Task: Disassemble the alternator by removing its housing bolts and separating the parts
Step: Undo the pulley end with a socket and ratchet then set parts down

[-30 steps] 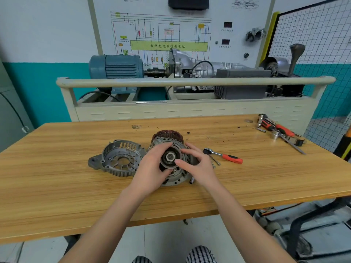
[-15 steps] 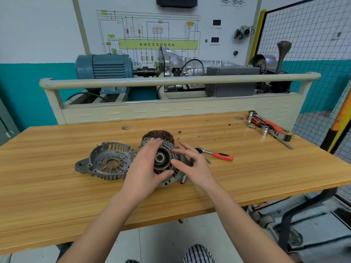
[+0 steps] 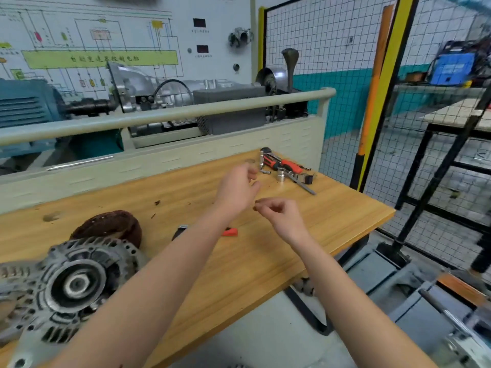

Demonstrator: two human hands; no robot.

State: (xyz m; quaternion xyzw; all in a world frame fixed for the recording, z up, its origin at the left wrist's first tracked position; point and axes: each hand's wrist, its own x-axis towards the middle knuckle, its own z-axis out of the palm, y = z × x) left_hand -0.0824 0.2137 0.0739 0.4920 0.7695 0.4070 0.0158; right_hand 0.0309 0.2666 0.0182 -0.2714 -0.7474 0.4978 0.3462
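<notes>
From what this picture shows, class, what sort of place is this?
Probably a car-mechanics training workshop: a wiring diagram board on the wall, a cutaway gearbox rig behind the wooden bench, and an alternator lying near hand tools.

alternator housing [image 3: 66,285]: dull cast metal | table [image 3: 265,261]: smooth wood grain | socket [image 3: 280,174]: shiny metal

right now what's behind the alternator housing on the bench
Behind the alternator housing sits the brown stator winding ring, its lower edge hidden by the housing. Right of it a ratchet shows only a red handle tip; the left forearm covers the rest.
</notes>
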